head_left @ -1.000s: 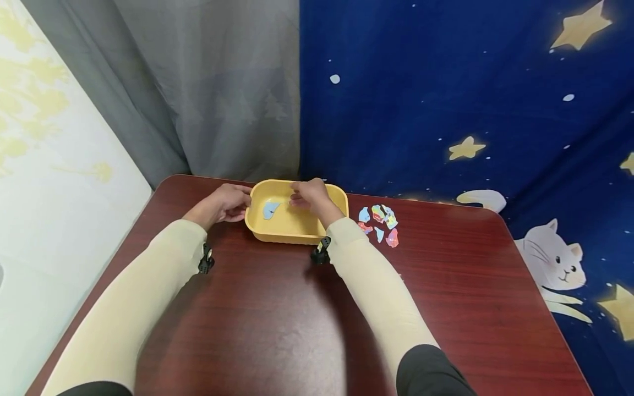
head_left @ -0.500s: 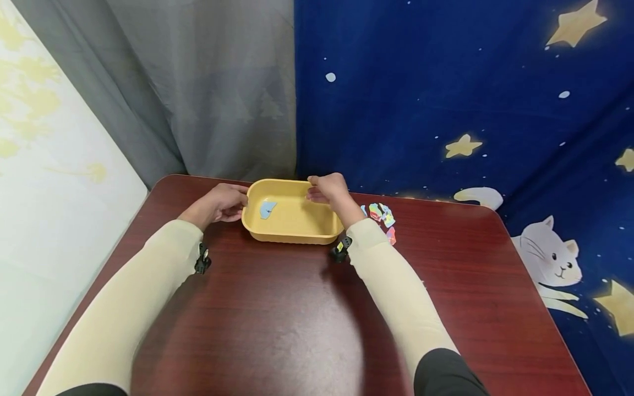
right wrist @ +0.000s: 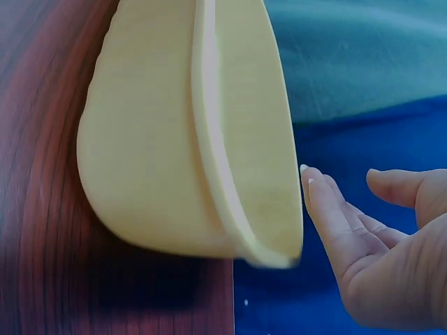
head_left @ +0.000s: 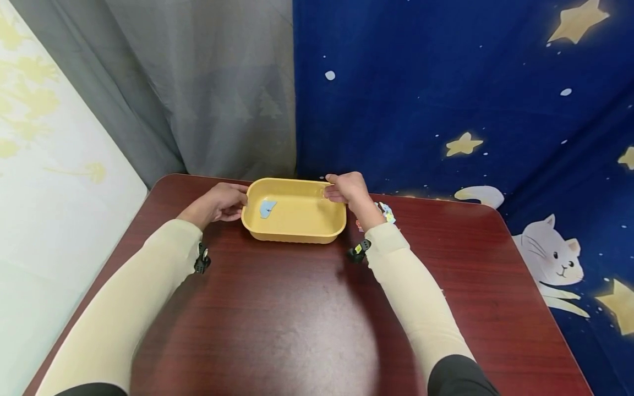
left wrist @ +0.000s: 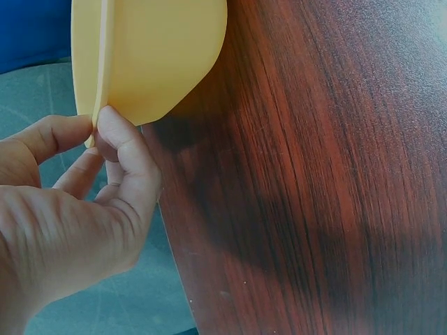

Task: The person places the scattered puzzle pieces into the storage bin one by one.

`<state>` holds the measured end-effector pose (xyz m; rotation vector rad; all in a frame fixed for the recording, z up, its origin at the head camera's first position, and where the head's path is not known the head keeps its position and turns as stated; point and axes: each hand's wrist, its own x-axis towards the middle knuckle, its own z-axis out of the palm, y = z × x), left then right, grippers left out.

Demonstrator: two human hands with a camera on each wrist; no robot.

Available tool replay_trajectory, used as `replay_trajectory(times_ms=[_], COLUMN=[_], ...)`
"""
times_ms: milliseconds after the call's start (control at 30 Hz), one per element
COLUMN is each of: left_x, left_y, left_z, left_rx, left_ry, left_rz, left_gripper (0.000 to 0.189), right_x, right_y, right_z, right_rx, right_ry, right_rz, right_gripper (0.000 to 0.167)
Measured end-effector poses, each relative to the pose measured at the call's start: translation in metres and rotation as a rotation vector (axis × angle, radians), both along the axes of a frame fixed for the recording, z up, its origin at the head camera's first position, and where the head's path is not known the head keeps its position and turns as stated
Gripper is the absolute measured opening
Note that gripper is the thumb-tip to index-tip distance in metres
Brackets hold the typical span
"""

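R hand [head_left: 349, 187], fingers straight, shifts to R end of tub [head_left: 297, 238] — 1 scrap [head_left: 267, 208] in, other scraps [head_left: 388, 213] out — L hand [head_left: 224, 202] pinching rim [left wrist: 104, 63].

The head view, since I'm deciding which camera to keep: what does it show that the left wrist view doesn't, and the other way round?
Only the head view: the pale blue piece inside the tray, the right hand, and the colourful pieces partly hidden beyond the right wrist.
Only the left wrist view: a clear close-up of fingers on both sides of the rim.
Both: the left hand, yellow tray and brown table.
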<state>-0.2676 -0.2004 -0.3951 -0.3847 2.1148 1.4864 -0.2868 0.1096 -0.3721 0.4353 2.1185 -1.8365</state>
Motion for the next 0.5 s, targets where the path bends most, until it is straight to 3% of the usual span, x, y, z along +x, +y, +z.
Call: replay_trajectory(times_ms=[500], left_x=[0.000], left_y=[0.000], left_z=[0.001], left_rx=[-0.007], left_ry=[-0.007], left_rz=[-0.003], left_gripper=[0.055], right_x=[0.000], right_y=[0.040], right_z=[-0.003], right_rx=[-0.013], right_ry=[0.013], right_rz=[-0.069], right_gripper=[0.044])
